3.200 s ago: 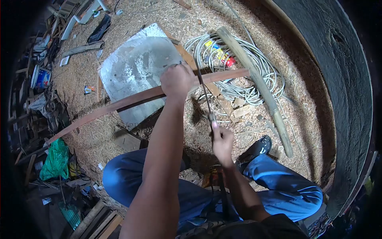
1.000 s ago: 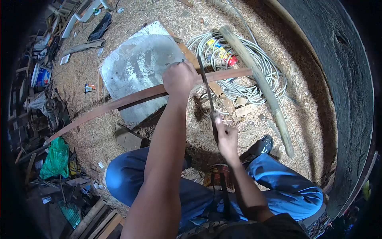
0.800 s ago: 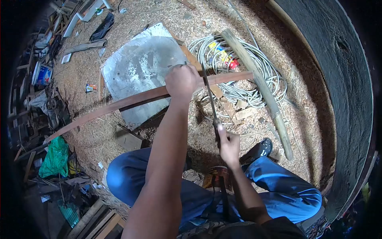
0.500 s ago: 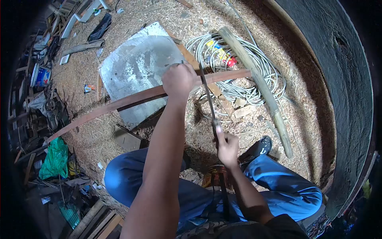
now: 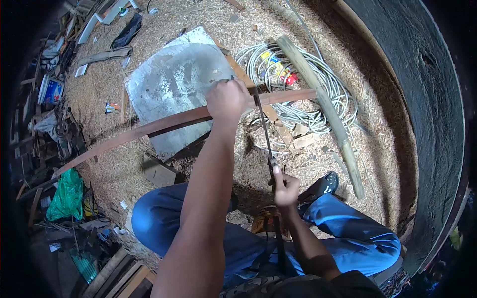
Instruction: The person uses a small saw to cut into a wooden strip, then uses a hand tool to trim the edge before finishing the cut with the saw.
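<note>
My left hand [image 5: 228, 101] is closed in a fist over a long, curved strip of reddish wood [image 5: 149, 128], pressing it above a worn metal sheet [image 5: 181, 84]. In my right hand [image 5: 285, 188] is the handle of a saw [image 5: 265, 126], its thin dark blade seen nearly edge-on. The blade lies across the wood strip just right of my left fist, its far end reaching slightly past the strip. My right thumb points along the handle. The strip's right end overlaps a rough wooden pole [image 5: 323, 99] in this view.
Coiled grey cable [image 5: 343, 99] lies on the shavings-covered floor beneath the pole. A dark, curved wall-like piece [image 5: 422, 99] bounds the right side. Scrap wood and a green plastic bag [image 5: 67, 196] clutter the left. A can [image 5: 266, 221] stands between my legs.
The saw has drawn back slightly toward me and shifted a little right, with its blade still across the strip. My left hand keeps its hold on the wood.
</note>
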Demonstrator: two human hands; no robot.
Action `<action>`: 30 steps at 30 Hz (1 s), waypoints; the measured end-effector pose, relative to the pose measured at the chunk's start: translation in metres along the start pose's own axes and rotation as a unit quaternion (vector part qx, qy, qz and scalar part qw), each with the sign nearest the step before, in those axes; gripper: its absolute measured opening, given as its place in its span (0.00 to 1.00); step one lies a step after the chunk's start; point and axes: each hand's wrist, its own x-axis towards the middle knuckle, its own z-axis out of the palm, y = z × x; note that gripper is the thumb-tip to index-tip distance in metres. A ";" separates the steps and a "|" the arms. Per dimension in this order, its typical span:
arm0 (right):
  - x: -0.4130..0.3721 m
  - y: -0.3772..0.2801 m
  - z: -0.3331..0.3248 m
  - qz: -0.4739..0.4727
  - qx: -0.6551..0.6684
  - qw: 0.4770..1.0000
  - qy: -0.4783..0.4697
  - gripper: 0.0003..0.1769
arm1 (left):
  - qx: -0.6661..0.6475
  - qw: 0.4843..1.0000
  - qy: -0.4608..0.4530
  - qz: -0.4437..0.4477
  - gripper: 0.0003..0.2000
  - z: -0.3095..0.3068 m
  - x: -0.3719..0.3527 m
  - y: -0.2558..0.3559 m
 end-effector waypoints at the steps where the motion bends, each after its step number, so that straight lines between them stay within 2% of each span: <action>1: 0.007 0.000 -0.002 -0.017 -0.035 0.999 -0.019 0.32 | 0.006 1.000 -0.002 0.007 0.22 0.000 0.000 0.001; 4: 0.048 -0.025 0.012 0.019 -0.064 0.997 -0.042 0.33 | 0.003 1.000 -0.008 0.001 0.21 -0.002 -0.001 0.003; 6: 0.066 -0.046 0.032 -0.008 -0.028 1.000 -0.006 0.34 | 0.005 1.000 0.008 0.009 0.21 0.003 -0.003 -0.001; 8: 0.056 -0.025 0.027 -0.037 -0.057 0.998 -0.009 0.32 | 0.006 1.000 0.023 0.019 0.21 0.006 -0.002 -0.001; 12: 0.008 0.009 0.008 -0.031 0.001 0.999 -0.013 0.31 | -0.001 1.000 0.010 0.004 0.20 0.002 0.000 0.000; 14: 0.009 0.019 0.001 -0.034 0.024 0.999 -0.006 0.31 | -0.002 1.000 0.013 0.004 0.21 0.002 -0.002 0.000; 16: 0.030 0.005 0.006 -0.014 -0.067 0.997 -0.029 0.32 | 0.007 1.000 0.011 0.011 0.21 0.002 0.000 -0.001; 17: 0.038 -0.006 0.013 0.010 -0.063 0.998 -0.018 0.33 | 0.008 1.000 0.010 0.012 0.21 0.003 0.000 -0.001; 21: 0.053 -0.002 0.028 -0.046 -0.028 0.998 -0.011 0.31 | 0.012 1.000 -0.003 0.003 0.21 0.005 -0.004 -0.002; 23: 0.031 0.006 0.020 -0.003 0.001 1.000 -0.015 0.29 | 0.008 1.000 -0.001 -0.001 0.21 0.002 0.000 -0.002; 24: 0.024 0.027 0.018 -0.091 0.000 0.996 0.004 0.33 | 0.014 1.000 -0.010 -0.004 0.22 0.002 -0.001 -0.002; 26: 0.006 0.050 0.003 -0.008 0.010 1.000 0.021 0.32 | 0.017 1.000 -0.018 -0.007 0.22 0.002 0.001 0.001; 27: 0.010 0.048 0.005 -0.011 0.008 1.000 0.018 0.32 | 0.015 1.000 -0.014 -0.006 0.22 0.002 0.002 0.001; 29: 0.019 0.048 0.014 0.071 0.091 0.990 0.083 0.36 | 0.015 1.000 -0.014 -0.003 0.22 0.001 0.000 0.000; 30: 0.027 0.012 0.010 0.076 0.035 0.996 0.013 0.41 | 0.016 1.000 -0.020 -0.007 0.22 0.000 0.000 0.001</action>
